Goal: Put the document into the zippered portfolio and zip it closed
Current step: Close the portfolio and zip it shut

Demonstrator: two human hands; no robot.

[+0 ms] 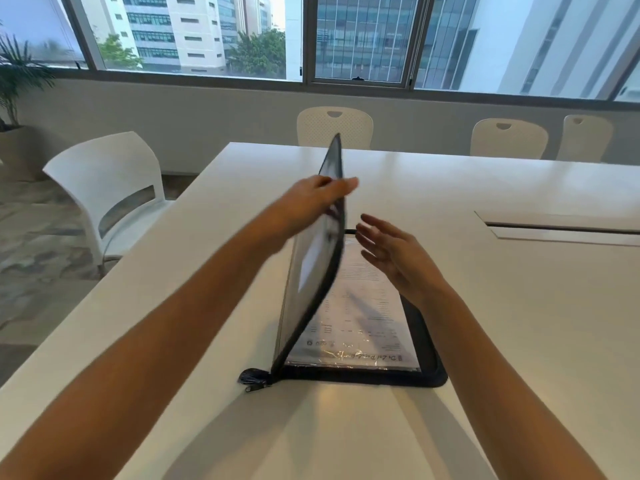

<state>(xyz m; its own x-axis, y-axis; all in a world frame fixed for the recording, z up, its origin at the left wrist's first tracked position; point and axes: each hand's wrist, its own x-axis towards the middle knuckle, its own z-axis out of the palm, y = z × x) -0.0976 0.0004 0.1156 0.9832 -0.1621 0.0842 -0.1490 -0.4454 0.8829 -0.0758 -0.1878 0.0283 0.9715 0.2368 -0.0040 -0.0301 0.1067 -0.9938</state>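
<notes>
A black zippered portfolio [427, 351] lies on the white table [485, 306], its right half flat. The document [360, 320], a printed sheet under a clear sleeve, rests inside that flat half. The left cover [311, 271] stands nearly upright, edge-on to me. My left hand [311, 199] grips this cover near its upper edge, thumb over the far side. My right hand [394, 251] hovers above the document, fingers spread and relaxed, holding nothing. The zipper pull [254, 385] lies at the portfolio's near left corner.
A white chair [107, 195] stands off the table's left edge; three cream chairs [334, 128] line the far side. A cable hatch [561, 230] is set into the table at the right. A potted plant [14, 81] stands at far left.
</notes>
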